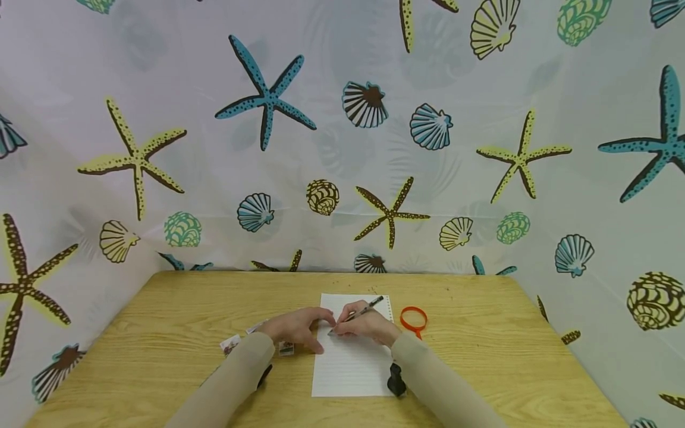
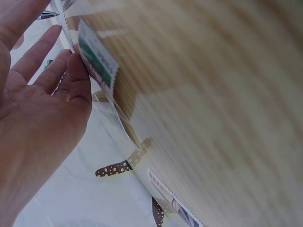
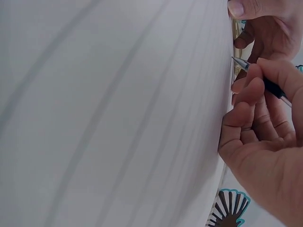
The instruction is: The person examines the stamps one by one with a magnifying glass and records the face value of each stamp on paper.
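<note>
A sheet of lined paper (image 1: 350, 374) with a perforated top edge lies on the wooden table. My right hand (image 1: 369, 325) pinches a pen (image 1: 373, 302), its tip down at the upper part of the sheet. In the right wrist view, the pen (image 3: 272, 87) shows a silver tip and a dark grip. My left hand (image 1: 297, 327) rests at the sheet's left edge, fingers spread and loosely bent, holding nothing. Close to that hand lie small postage stamps with perforated edges, one (image 1: 286, 348) by the thumb, another (image 2: 98, 59) beside the fingers in the left wrist view.
Right of the sheet lies a red-rimmed magnifying glass (image 1: 414, 308), its handle partly behind the right forearm. Another stamp (image 1: 230, 343) lies left of the left sleeve. Small black devices (image 1: 396, 380) show under the sleeves. A curtain (image 1: 332, 154) with starfish and shells surrounds the table.
</note>
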A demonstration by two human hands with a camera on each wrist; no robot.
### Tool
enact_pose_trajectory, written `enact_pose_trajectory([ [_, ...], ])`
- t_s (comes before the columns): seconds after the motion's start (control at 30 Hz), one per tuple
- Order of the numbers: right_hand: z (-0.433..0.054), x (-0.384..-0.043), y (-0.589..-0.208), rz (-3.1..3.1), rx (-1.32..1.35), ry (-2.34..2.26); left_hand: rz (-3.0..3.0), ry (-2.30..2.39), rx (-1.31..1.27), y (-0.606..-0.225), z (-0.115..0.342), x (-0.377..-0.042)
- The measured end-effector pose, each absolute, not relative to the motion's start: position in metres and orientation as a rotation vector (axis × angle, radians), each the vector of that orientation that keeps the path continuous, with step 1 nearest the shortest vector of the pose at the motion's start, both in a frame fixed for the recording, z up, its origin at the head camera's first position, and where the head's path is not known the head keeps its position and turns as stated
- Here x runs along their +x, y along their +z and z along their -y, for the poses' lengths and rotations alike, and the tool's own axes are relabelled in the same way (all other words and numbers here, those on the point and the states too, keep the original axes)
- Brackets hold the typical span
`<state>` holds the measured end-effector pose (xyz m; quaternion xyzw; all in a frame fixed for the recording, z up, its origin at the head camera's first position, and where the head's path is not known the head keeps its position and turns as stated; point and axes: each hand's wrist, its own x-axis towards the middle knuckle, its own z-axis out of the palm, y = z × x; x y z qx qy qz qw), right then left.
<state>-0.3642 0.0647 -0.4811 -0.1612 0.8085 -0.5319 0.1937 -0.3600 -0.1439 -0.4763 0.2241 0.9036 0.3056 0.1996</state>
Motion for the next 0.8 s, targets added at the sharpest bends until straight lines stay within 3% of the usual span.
enact_pose_trajectory([
  [0.8, -0.0648, -0.3639, -0.4838, -2.287, -0.476, -1.473, -2.498, 0.900, 0.605, -0.4749, 0.1431, -0.3579],
])
